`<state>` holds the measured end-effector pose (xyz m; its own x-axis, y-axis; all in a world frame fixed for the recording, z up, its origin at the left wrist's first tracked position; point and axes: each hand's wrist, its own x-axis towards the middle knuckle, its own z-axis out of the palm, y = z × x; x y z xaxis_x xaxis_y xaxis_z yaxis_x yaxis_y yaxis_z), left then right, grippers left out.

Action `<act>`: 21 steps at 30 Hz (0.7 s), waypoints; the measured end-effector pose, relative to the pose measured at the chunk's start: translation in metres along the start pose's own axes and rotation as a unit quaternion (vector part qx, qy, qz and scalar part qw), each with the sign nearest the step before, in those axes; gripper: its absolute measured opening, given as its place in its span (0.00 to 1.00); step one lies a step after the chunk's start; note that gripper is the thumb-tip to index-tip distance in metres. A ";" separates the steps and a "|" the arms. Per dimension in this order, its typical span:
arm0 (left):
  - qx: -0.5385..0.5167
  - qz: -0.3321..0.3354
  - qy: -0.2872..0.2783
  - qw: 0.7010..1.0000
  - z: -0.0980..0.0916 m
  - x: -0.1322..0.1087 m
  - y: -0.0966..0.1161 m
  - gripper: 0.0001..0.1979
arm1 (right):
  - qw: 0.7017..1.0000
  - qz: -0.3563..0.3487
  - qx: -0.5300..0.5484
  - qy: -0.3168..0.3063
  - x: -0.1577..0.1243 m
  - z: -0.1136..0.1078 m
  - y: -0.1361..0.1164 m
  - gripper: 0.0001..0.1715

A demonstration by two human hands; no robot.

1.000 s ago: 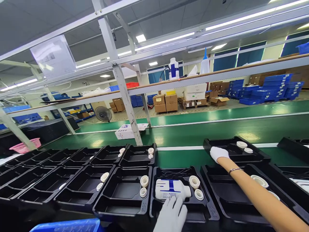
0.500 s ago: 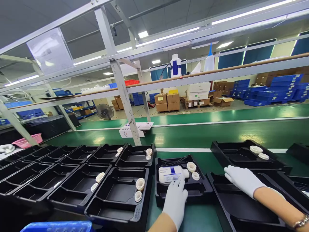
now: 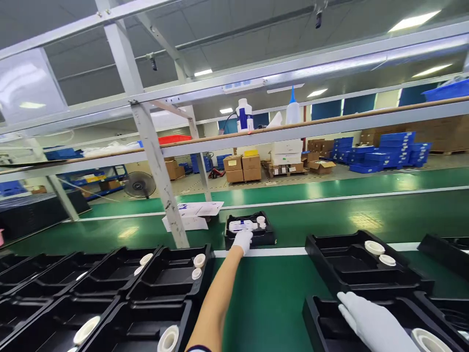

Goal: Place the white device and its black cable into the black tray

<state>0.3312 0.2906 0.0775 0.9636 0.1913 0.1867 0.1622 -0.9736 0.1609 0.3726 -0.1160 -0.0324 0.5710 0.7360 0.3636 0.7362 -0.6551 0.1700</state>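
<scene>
Far forward, my left hand, in a white glove, holds the near wall of a small-looking black tray. In that tray lie a white bottle with a blue band, two white round caps and a dark cable. My gloved right hand reaches over a black tray at the lower right. Its fingers are stretched out, the tips by the tray's far rim, with nothing seen in them. A white ring-shaped cap shows beside this hand.
Rows of black trays with white caps stand at the left. Another tray with two caps sits at the right. A white post and a shelf beam cross ahead. A flattened white carton lies on the green belt.
My left hand and the tray with the bottle have moved forward, past the white line onto the far green belt. My right hand stays over the right tray. The view has shifted right.
</scene>
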 end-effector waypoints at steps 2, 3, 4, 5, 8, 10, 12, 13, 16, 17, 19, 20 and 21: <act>-0.001 -0.006 -0.001 1.000 -0.004 0.012 -0.009 0.08 | 1.000 0.004 -0.008 0.028 0.001 0.003 -0.004 0.22; 0.008 -0.014 -0.011 1.000 -0.005 0.018 -0.011 0.08 | 0.999 0.005 -0.010 0.043 0.003 0.001 -0.008 0.21; 0.022 -0.023 -0.024 0.999 -0.006 0.023 -0.010 0.08 | 0.998 0.007 -0.010 0.055 0.005 -0.003 -0.013 0.19; 0.038 -0.032 -0.036 0.998 -0.007 0.028 -0.006 0.08 | 0.998 0.010 -0.008 0.061 0.008 -0.009 -0.020 0.19; 0.078 -0.029 -0.038 0.996 -0.010 0.037 0.025 0.12 | 0.998 0.052 0.019 -0.004 0.019 -0.035 -0.045 0.16; 0.087 0.016 -0.015 0.996 -0.015 0.030 0.059 0.16 | 0.993 0.090 0.043 -0.056 0.027 -0.055 -0.057 0.12; 0.081 0.091 0.001 0.993 -0.021 0.009 0.096 0.17 | 0.989 0.120 0.058 -0.067 0.034 -0.073 -0.057 0.08; 0.074 0.129 0.003 0.989 -0.023 -0.007 0.114 0.17 | 0.987 0.136 0.060 -0.062 0.037 -0.081 -0.052 0.11; 0.039 0.203 -0.013 0.978 -0.023 -0.064 0.154 0.22 | 0.977 0.202 0.048 -0.055 0.052 -0.097 -0.028 0.21; 0.028 0.207 -0.025 0.978 -0.020 -0.083 0.162 0.25 | 0.973 0.216 0.046 -0.062 0.059 -0.100 -0.020 0.22; 0.017 0.190 -0.050 0.980 -0.014 -0.114 0.172 0.29 | 0.970 0.220 0.057 -0.089 0.074 -0.104 -0.014 0.21; 0.018 0.178 -0.058 0.982 -0.011 -0.125 0.174 0.32 | 0.969 0.214 0.067 -0.102 0.082 -0.106 -0.016 0.19; 0.019 0.167 -0.058 0.984 -0.007 -0.134 0.174 0.34 | 0.969 0.208 0.078 -0.113 0.090 -0.108 -0.023 0.18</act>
<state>0.2291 0.0966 0.0878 0.9819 -0.1544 0.1100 -0.1629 -0.9840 0.0726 0.3674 -0.0531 0.0955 0.8816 0.4447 0.1583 0.4618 -0.8819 -0.0943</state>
